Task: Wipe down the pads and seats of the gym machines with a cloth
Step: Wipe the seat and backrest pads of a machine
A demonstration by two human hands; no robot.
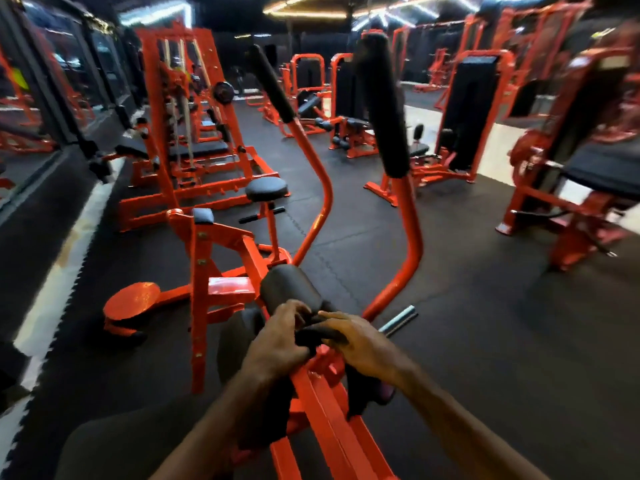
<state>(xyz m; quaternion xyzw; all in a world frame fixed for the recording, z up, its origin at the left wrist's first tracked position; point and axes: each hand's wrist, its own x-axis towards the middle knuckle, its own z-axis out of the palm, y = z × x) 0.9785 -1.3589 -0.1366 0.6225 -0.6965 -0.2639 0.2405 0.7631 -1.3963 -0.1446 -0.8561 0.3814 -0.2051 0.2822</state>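
Gripping a dark cloth [317, 332] at the roller pad's near end.
Head view: left hand [277, 336] and right hand [356, 341] were together, both clamped on the cloth; the roller pad [289, 285] ran toward eleven o'clock, left hand nearer. No writing was legible.

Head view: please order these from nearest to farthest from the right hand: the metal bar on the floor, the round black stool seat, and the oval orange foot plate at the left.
1. Metal bar: on the floor, just right of the right hand.
2. Orange foot plate: low, far to the left.
3. Round stool seat: beyond the machine, up and left.
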